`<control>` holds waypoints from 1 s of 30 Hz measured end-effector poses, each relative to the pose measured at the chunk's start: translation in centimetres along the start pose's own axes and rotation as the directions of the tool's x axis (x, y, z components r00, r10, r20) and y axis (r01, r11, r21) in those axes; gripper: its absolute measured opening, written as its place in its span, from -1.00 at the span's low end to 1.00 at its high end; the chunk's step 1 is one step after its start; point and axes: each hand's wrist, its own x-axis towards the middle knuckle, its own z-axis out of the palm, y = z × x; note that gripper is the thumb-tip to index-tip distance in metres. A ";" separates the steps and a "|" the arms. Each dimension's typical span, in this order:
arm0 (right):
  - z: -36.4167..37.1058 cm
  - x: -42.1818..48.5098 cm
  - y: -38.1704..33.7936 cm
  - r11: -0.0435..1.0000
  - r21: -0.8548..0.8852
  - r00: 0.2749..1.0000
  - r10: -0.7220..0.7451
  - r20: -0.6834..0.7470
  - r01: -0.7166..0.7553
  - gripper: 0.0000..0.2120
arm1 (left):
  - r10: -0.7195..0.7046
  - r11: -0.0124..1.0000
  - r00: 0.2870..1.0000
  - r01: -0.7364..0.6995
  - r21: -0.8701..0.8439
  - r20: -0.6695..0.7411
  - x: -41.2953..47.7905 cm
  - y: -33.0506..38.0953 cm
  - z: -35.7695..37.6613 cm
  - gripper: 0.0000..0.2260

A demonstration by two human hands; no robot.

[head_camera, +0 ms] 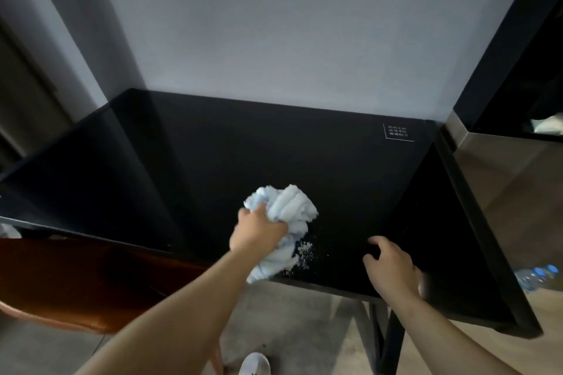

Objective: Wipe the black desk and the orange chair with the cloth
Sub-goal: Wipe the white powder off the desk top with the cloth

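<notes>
Left hand (259, 230) clenched the bunched pale-blue cloth (281, 216) on the black desk (213, 161), beside white crumbs (304, 251), likely to sweep them | right hand (391, 265) rested loose-curled at desk edge, bracing | orange chair (76, 277) tucked left, apparently unwiped.

There is a single view, from the camera on my head, wide-angle, looking forward and steeply down from above the near edge of the glossy black surface (213, 161). It faces the plain grey wall (274, 24) behind, close enough that both my forearms reach in from the bottom edge. The lens bends the sides: the orange leather chair (76, 277) sits at lower left, the grey floor (289, 313) directly below me.
</notes>
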 end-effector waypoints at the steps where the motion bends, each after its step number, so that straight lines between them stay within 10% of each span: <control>1: -0.1 0.6 -0.2 1.000 0.010 1.000 0.000 0.005 0.000 -0.65 | 0.020 1.000 0.999 -0.019 0.015 -0.045 1.3 0.2 -1.4 -0.54; 16: 0.3 14.3 -5.2 0.980 0.111 0.981 0.176 -0.080 -0.167 -0.64 | 0.346 0.866 0.938 -0.322 0.383 0.005 24.1 9.5 -3.8 -0.45; 30: 1.7 8.8 -1.4 0.995 0.099 1.000 0.003 -0.015 -0.001 -0.63 | 0.230 0.661 0.886 -0.446 0.603 0.403 21.2 6.2 3.0 -0.72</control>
